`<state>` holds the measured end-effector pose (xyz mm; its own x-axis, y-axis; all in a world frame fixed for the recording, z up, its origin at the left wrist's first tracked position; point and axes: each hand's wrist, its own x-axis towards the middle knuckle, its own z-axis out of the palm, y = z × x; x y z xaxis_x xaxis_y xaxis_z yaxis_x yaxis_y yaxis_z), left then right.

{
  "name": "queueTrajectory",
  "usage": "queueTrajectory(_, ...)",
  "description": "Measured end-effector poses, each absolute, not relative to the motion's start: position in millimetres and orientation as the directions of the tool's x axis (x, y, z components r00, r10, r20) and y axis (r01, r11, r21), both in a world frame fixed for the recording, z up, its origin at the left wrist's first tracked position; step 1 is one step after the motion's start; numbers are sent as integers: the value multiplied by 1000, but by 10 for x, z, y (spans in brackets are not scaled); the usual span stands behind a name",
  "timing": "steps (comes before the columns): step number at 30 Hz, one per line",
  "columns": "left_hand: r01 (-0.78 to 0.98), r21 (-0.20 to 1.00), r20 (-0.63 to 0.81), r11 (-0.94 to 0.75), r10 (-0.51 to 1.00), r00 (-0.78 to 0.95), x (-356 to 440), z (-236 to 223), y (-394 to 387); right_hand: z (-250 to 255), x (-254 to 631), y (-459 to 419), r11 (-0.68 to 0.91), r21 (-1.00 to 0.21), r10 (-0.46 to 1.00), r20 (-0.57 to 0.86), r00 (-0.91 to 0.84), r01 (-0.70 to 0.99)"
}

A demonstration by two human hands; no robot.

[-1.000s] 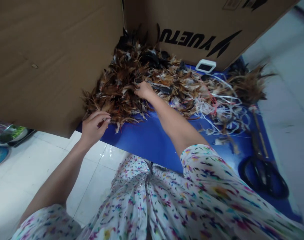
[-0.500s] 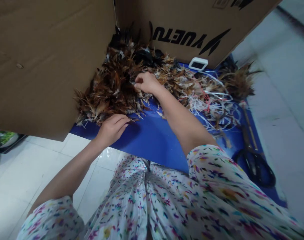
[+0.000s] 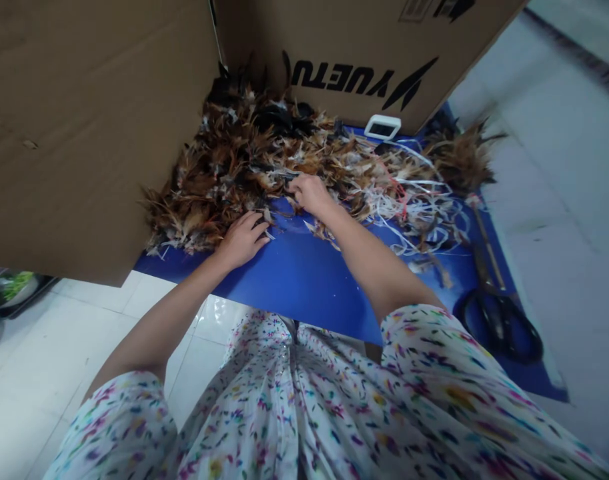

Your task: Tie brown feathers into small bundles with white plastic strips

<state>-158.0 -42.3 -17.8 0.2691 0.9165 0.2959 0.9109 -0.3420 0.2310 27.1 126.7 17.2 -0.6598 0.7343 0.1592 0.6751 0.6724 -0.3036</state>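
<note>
Brown feathers point(image 3: 209, 180), mixed with black and pale ones, lie heaped along the far side of the blue worktop point(image 3: 309, 287), in the corner between two upright cardboard panels point(image 3: 74, 140). Your left hand point(image 3: 241, 241) is at the near edge of the heap, palm down; its grip is relaxed and open, fingers slightly spread, the fingertips touching the feather ends and nothing seen held in it. Your right hand point(image 3: 313, 193) is further right, at the near middle of the heap; its grip is curled well in, with thumb and fingers down against the feathers. Whether it pinches any of them cannot be told, as the fingertips are hidden. Bare worktop shows between your two hands, which are apart. To the right of your right hand, tangled white strips point(image 3: 391, 207) with some red strands lie over the heap's end. Behind these, a small white-framed device point(image 3: 383, 127) leans near the printed panel. At the right edge, you have a feather bundle on a stick point(image 3: 489, 247), with black-handled scissors point(image 3: 501, 327) lying just beside it.
</note>
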Motion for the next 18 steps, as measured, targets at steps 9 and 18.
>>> queueTrajectory(9, 911, 329, 430, -248, 898, 90, -1561, -114, -378, 340, 845, 1152, 553, -649, 833, 413, -368, 523)
queueTrajectory(18, 787, 549, 448, -281, 894, 6, -1033, 117, 112, 389, 1153, 943, 281, -940, 944, 234, -231, 196)
